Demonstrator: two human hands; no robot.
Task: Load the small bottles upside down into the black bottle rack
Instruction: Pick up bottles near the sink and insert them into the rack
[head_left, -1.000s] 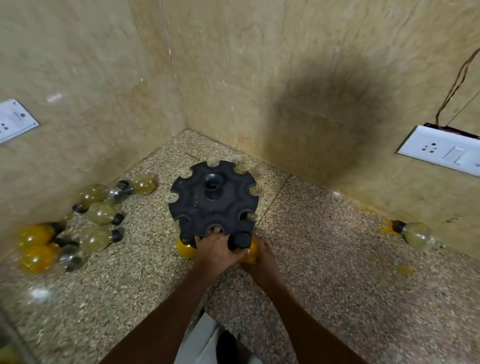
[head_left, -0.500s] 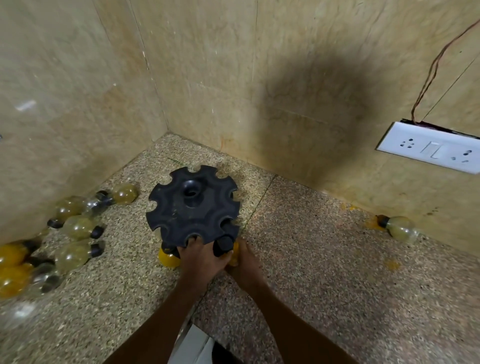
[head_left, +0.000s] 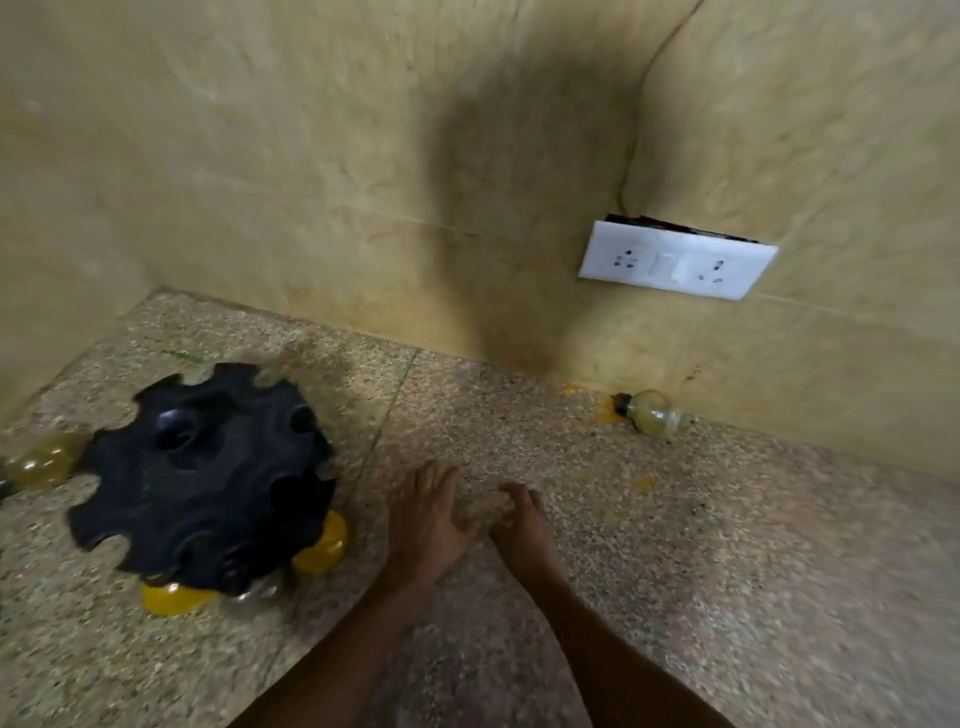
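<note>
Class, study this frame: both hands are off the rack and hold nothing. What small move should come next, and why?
Probably the right hand should reach toward the lone bottle lying on its side by the wall under the socket plate. Both it and the left hand look empty, and the black rack shows open notches.

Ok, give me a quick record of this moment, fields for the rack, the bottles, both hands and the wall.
rack: black bottle rack on the speckled floor, left of both hands
loaded bottles: two orange bottles at its near edge
loose bottle: pale bottle lying by the right wall
left hand: left hand empty, fingers spread, off the rack
right hand: right hand empty, fingers loosely curled
wall: white socket plate
</note>
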